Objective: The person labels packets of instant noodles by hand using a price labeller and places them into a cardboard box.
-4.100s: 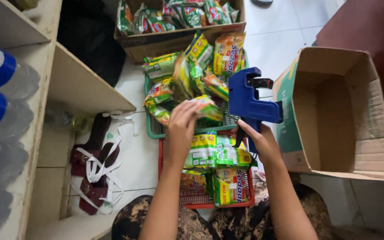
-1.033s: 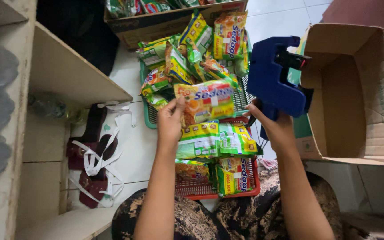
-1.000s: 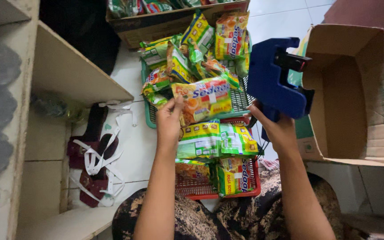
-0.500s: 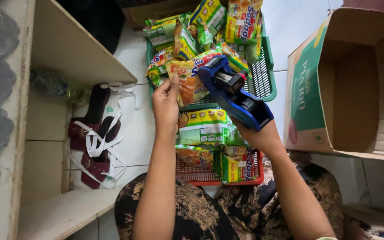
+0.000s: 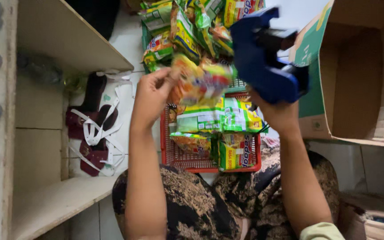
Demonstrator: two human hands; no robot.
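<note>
Seen from above, a seated person in dark patterned clothing worked over baskets of instant noodle packets on a tiled floor. The left hand point(image 5: 151, 95) was closed around the edge of one yellow and orange noodle packet point(image 5: 199, 81), pinching it between thumb and fingers and holding it up above the red basket point(image 5: 170, 153). The packet was blurred with motion. The right hand point(image 5: 277, 113) was wrapped tightly around the grip of a blue price-label gun point(image 5: 263, 58), raised just beside the packet on its right.

Half a second earlier the gun's nose was lowered against the packet's face; at this moment the gun had lifted up and away to the right, and the packet no longer touched it. That suggests the packet had just been stamped, though no sticker can be made out on it through the blur.

Below the held packet, the red basket held several green and yellow packets lying flat. Beyond it, a green basket point(image 5: 146, 33) was heaped with more packets. An open, empty-looking cardboard box point(image 5: 361, 84) stood to the right. To the left, a pale wooden shelf point(image 5: 63, 40) ran along, and a pair of maroon sandals with white straps point(image 5: 92, 122) lay on the floor below it.
</note>
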